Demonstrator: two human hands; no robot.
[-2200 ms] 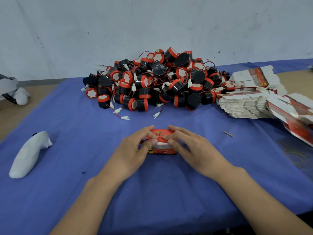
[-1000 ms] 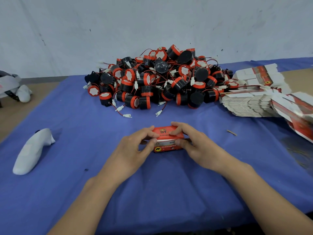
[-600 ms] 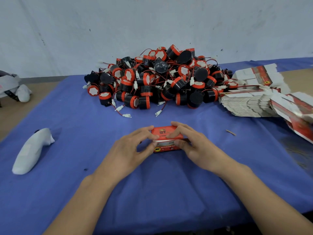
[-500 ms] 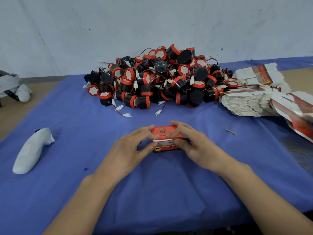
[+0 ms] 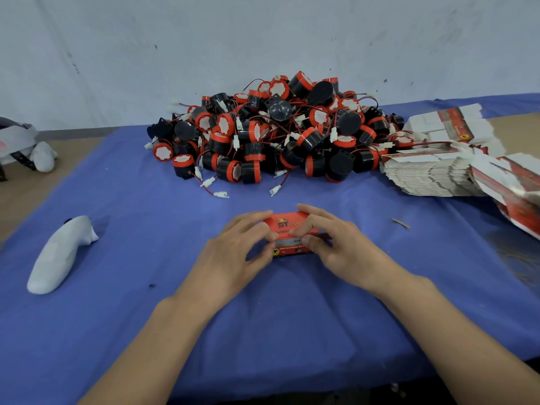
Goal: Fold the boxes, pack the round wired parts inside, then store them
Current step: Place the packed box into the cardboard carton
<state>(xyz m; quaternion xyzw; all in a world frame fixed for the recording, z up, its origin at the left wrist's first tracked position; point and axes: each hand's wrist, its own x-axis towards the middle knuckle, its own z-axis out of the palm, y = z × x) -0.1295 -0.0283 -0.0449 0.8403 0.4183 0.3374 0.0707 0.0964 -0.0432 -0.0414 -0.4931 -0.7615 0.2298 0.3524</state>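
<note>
A small red printed box [image 5: 287, 226] stands on the blue cloth in the middle of the table. My left hand [image 5: 233, 255] grips its left end, fingers over the top and thumb at the front. My right hand [image 5: 336, 247] holds the right end the same way. Behind the box lies a big heap of black and red round wired parts [image 5: 277, 135] with white connectors. Stacks of flat unfolded boxes [image 5: 438, 171] lie at the right.
A white handheld controller [image 5: 58, 255] lies on the blue cloth [image 5: 146, 317] at the left. Another white device [image 5: 26, 147] sits at the far left on the brown table top. A small scrap [image 5: 401, 223] lies to the right of my hands. A pale wall rises behind.
The box and both hands have shifted slightly right and away since the earliest frame. In the last half second my fingers barely moved on the box.
</note>
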